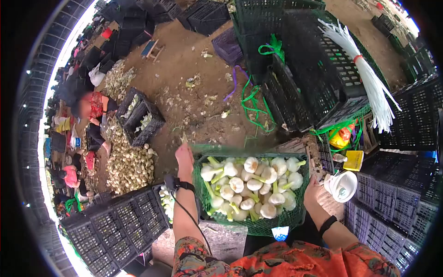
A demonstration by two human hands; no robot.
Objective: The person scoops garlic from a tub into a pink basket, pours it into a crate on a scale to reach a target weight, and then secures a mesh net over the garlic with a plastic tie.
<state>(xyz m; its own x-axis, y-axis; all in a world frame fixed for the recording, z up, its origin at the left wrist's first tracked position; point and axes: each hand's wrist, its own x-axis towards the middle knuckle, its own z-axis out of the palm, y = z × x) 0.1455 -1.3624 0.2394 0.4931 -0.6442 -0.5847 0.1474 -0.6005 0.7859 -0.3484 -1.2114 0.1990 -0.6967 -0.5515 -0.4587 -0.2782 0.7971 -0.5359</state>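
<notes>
A green plastic crate full of white garlic bulbs with short green stems sits in front of my body. My right hand is closed at the crate's right side, its fingers partly hidden by the rim. Beside the far left corner of the crate is my left hand, blurred and seen edge-on. Whether its fingers grip the rim cannot be made out. A dark band with a cable is around my left wrist, and a black band around the right.
Stacked black crates stand at left, with more crates at right. A white lamp-like object is near my right hand. Beyond are a garlic pile, a seated person, tall crates and white ties.
</notes>
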